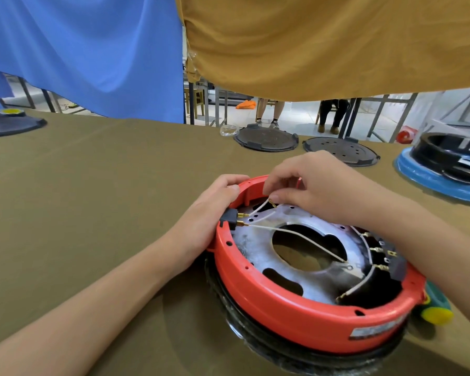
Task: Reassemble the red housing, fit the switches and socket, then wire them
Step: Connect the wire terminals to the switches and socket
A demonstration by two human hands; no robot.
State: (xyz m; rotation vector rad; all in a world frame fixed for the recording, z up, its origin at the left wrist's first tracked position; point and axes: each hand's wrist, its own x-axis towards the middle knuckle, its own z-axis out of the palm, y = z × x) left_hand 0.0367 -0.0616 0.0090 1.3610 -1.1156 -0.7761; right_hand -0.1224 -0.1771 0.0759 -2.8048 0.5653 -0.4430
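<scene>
The round red housing (288, 302) lies upside down on the table, with a silver metal plate (258, 248) inside it. A black socket (229, 218) with brass pins sits in its left wall. My left hand (209, 210) grips the red rim beside that socket. My right hand (310, 185) pinches the brass terminal of a white wire (258, 210) just above the plate. A second white wire (296, 234) runs from a socket pin across the plate's opening. Black switches (391, 263) with brass terminals sit at the housing's right wall.
Two black round covers (266, 138) (339, 151) lie at the table's far edge. A black unit on a blue ring (432, 180) stands far right. A green and yellow screwdriver (437, 310) lies right of the housing. Blue and mustard cloths hang overhead; a person's legs (269, 112) show beyond.
</scene>
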